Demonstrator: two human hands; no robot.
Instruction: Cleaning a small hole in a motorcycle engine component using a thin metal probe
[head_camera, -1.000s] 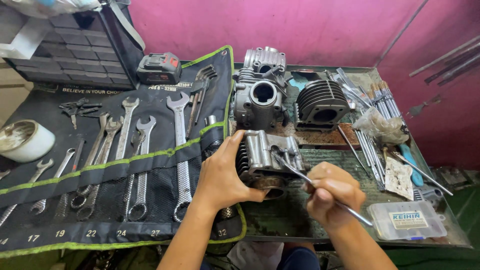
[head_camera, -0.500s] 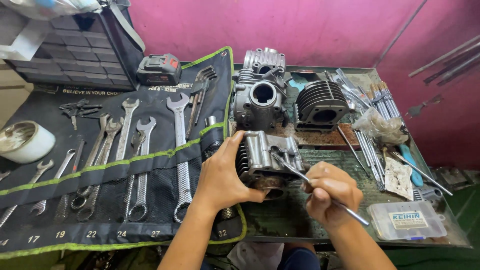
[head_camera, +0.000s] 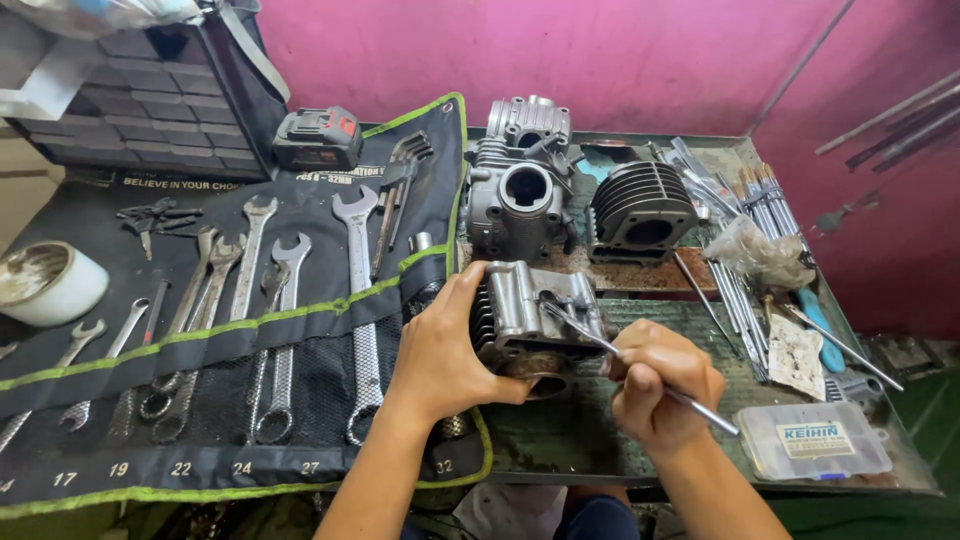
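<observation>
Grey finned engine cylinder (head_camera: 535, 318) is being braced by the left hand (head_camera: 440, 355), letting the right hand (head_camera: 660, 385), pinching a thin metal tool (head_camera: 640, 365), probably scrape its top face.

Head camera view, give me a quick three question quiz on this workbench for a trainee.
1. True or false: the left hand grips the finned cylinder block.
2. What does the right hand hold? A) a thin metal rod B) a hammer C) a paint brush
3. On which side of the block does the wrench roll lie?

Key
1. True: the hand wraps round the block's left side.
2. A: the thin metal rod has its tip on the block's top face.
3. The person's left, with open-ended wrenches tucked in its pockets.
</observation>
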